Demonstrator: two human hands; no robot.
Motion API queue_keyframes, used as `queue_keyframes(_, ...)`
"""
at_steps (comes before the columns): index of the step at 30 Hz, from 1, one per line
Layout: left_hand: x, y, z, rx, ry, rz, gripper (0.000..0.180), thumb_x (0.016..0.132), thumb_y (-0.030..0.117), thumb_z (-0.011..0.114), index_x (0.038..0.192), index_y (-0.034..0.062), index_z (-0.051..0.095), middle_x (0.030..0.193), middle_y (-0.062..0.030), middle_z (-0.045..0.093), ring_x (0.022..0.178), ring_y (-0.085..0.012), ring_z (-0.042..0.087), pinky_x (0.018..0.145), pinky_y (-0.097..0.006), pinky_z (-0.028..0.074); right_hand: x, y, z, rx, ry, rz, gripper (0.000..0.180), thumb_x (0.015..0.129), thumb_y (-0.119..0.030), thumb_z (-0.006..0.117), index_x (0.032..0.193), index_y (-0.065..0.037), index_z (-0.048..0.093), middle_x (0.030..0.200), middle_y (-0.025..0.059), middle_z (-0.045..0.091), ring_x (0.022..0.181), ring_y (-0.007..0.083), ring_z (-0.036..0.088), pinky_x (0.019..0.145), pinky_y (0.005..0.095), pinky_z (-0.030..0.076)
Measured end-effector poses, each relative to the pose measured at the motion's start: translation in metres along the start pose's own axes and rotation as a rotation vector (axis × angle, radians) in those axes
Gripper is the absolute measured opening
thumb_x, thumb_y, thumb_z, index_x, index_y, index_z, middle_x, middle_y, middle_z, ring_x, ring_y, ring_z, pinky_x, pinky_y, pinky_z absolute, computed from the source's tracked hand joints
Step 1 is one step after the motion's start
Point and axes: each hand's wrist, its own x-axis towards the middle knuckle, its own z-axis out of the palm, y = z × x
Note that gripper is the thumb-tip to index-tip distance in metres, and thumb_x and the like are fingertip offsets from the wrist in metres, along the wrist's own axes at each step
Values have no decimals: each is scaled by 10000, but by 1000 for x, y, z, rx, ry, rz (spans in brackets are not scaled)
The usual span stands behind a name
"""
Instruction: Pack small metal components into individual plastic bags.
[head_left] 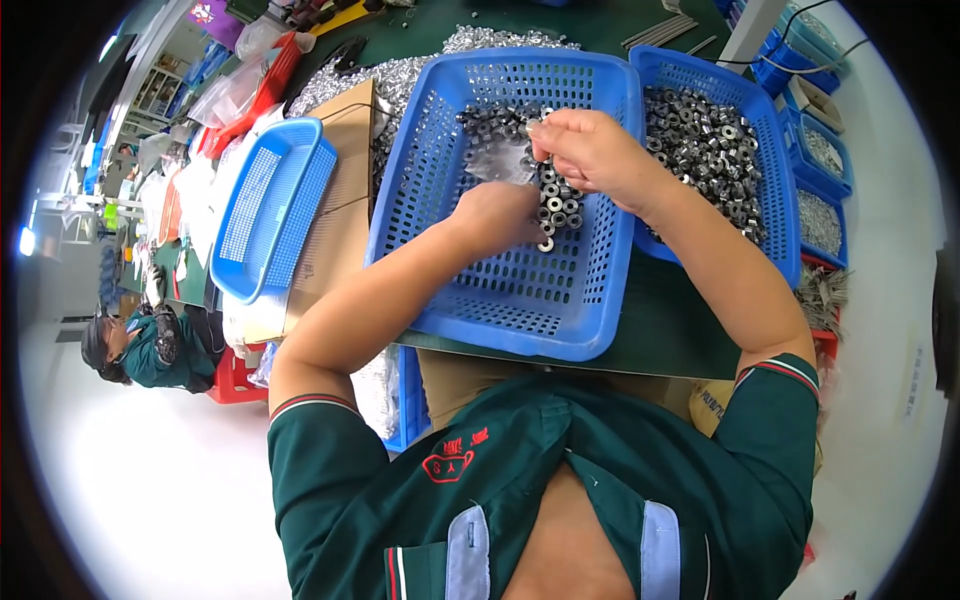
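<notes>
My left hand (pixel 500 212) rests on metal nuts (pixel 556 200) in the blue basket (pixel 520 300); its grip is hidden. My right hand (pixel 590 150) pinches a small nut.

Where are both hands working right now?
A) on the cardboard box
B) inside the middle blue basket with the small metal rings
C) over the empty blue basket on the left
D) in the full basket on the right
B: the left hand and right hand are both inside the middle blue basket, right at the cluster of small metal rings.
</notes>
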Motion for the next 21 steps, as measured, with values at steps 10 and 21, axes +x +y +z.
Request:
queue_keyframes(10,-5,4,5,70,-22,17,260,744,254,669,900,74,563,780,-148,632,774,-337,620,672,-447,470,-1,2,2,-49,23,1,283,924,-282,519,762,-50,529,541,-81,349,451,-4,301,399,164,230)
queue_keyframes(21,-6,-27,-47,-1479,-167,19,177,894,225,551,904,54,508,673,1,455,533,-72,381,458,-199,276,-1,0,5,-161,60,-81,238,908,-246,538,813,-34,589,547,-67,408,450,4,332,407,172,246)
